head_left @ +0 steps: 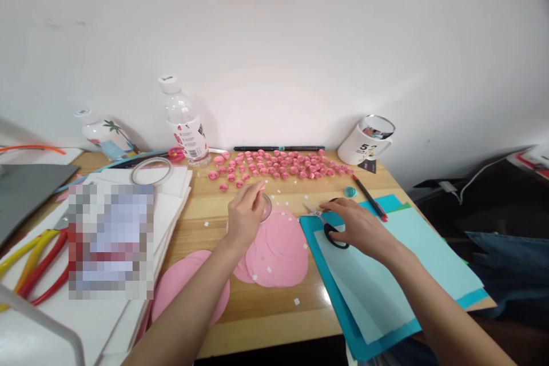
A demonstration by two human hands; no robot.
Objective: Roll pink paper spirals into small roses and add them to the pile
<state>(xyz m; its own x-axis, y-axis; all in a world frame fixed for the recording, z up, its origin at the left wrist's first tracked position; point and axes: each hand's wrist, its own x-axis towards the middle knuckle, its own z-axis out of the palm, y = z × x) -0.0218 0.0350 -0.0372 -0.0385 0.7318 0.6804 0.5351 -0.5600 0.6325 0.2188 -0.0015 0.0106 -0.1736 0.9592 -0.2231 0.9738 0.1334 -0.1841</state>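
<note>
Left hand pinching pink paper, right hand lying on the scissors

From my remote seat I see the left hand [246,211] raised just above the wooden table [266,309]. Its fingertips are drawn together on a small pink paper piece [261,186]. A clear round roll [267,209] sits directly behind those fingers, at the far edge of a stack of pink paper discs [278,249].

The right hand [358,227] lies palm down on the scissors [326,233], which rest on the blue paper sheets [407,251]. One black handle loop shows free at the near side of the hand. The other is hidden under the fingers, so I cannot tell whether the hand has closed on the tool or only rests on it.

The scissors' long axis runs on a slant, with the handles under the right hand and the blades pointing up and left toward the left hand. That puts the tips between the two hands, close to the pink discs and apart from the pinched piece. The right hand is clearly the nearer one to the tool.

Farther back, a spread of small pink paper roses [274,163] covers the table in front of a black pen [278,148]. A red pen [369,197] lies just beyond the right hand, a white mug [364,146] stands by the wall, and a water bottle [184,126] stands to the left
</note>
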